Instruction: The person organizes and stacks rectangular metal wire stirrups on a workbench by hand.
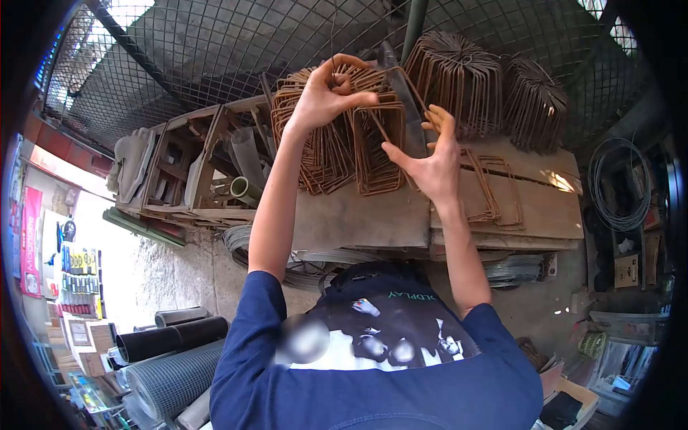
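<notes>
My left hand [331, 99] is raised over a heap of rusty rectangular rebar stirrups [319, 161], fingers curled round a thin dark wire [333, 39] that runs upward, thumb stretched to the right. My right hand [435, 161] is open to the right of the heap, thumb and fingers spread apart. Rusty rods of a tilted stirrup [412, 87] reach right to its fingertips. The stirrups lie stacked on a wooden bench [365, 218], and the left hand overlaps the top of the heap.
Two more bundles of stirrups [459, 79] stand at the back right. Loose stirrups [494, 190] lie on the bench's right side. Wooden compartments [190, 161] stand at left, wire mesh [208, 54] behind. Wire coils [620, 183] hang at right; mesh rolls [175, 376] lie lower left.
</notes>
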Motion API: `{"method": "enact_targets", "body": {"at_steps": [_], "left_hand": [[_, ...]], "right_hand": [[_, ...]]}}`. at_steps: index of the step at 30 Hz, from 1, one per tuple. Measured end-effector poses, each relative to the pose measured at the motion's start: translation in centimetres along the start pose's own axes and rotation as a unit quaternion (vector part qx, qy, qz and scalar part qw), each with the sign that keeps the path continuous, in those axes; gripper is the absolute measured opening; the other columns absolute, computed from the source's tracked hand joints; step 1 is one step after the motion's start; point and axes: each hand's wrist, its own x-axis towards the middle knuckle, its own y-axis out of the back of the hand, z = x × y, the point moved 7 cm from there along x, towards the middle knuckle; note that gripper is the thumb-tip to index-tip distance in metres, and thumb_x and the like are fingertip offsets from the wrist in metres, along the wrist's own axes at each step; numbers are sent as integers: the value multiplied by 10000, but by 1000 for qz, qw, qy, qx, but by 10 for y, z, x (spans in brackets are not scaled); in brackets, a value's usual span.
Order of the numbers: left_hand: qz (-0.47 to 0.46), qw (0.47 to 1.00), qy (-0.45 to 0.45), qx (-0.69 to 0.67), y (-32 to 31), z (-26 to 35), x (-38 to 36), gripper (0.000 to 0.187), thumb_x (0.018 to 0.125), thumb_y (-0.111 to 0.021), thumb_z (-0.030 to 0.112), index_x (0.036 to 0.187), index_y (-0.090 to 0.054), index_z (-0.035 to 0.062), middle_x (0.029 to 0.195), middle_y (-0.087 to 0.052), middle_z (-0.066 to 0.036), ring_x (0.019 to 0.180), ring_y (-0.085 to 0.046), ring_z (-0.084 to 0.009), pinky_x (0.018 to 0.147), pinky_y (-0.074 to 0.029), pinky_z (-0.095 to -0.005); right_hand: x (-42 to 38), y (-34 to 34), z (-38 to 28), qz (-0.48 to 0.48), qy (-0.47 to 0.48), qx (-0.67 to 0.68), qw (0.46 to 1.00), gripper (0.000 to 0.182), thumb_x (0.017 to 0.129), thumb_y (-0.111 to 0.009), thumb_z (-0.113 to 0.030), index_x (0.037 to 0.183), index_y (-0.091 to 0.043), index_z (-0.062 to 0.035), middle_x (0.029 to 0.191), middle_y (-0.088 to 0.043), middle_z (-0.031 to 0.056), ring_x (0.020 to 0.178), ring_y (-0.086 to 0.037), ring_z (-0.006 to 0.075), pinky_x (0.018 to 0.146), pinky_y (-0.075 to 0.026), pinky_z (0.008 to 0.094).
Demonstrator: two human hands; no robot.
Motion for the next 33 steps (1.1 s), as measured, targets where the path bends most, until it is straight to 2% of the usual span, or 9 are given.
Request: {"method": "enact_targets", "body": {"at_steps": [3,5,8,11,13,19,22,27,33], "left_hand": [[-17,999,6,49,-8,4,-3,420,711,-844,265,1034,-683,50,560,-275,114,525,-289,-7,491,-224,-202],[-11,992,79,94,-7,-7,-3,328,724,-832,281,934,-731,51,548,-304,110,519,-298,-11,483,-228,-214],[7,995,52,80,-4,-14,-2,272,749,-812,287,872,-752,52,528,-373,102,514,-327,-12,476,-247,-220],[31,996,19,83,0,-16,-1,274,771,-794,293,875,-749,43,521,-418,99,513,-346,-8,475,-264,-216],[34,996,52,65,3,-19,0,198,797,-775,182,859,-726,0,717,-665,5,669,-553,-28,611,-444,-196],[29,997,52,52,5,-20,-1,175,815,-758,168,835,-715,0,724,-662,5,707,-571,-32,640,-461,-202],[20,995,59,81,3,-16,-2,176,822,-751,165,827,-708,-5,701,-640,19,679,-545,-25,620,-443,-195],[44,999,24,22,6,-11,-3,188,838,-739,173,812,-700,-9,632,-553,65,610,-448,-5,571,-378,-182],[80,996,26,19,16,0,-5,186,850,-725,162,769,-683,0,588,-467,97,570,-375,4,509,-290,-193]], "right_hand": [[-14,-14,5,-5,-17,1,1000,878,621,-861,-381,1254,-407,24,1142,-545,222,983,-570,323,835,-488,420],[-23,-23,7,18,3,2,1000,866,628,-854,-364,1252,-398,27,1108,-529,209,966,-554,322,832,-481,423],[-42,-27,6,34,-41,-44,998,853,649,-843,-351,1255,-372,20,1089,-474,191,994,-514,330,844,-461,437],[-57,-49,21,27,-11,-89,996,867,656,-841,-354,1268,-350,14,1121,-448,203,1049,-480,348,894,-435,444],[-66,-56,30,1,-29,-105,994,862,674,-829,-352,1278,-334,14,1164,-419,217,1103,-447,365,937,-405,457],[-64,-58,40,-10,-22,-102,994,859,702,-808,-335,1305,-312,23,1221,-393,242,1142,-432,382,998,-360,503],[-54,-64,39,-12,3,-96,995,968,700,-804,-372,1370,-238,38,1301,-349,287,1215,-385,419,1043,-308,539],[-52,-100,46,-35,-41,-132,990,1300,635,-818,-491,1450,23,74,1419,-176,363,1329,-233,485,1076,-234,572],[-41,-117,63,-36,-50,-143,988,1335,587,-860,-426,1448,22,84,1398,-194,331,1270,-298,479,995,-327,582]]}}
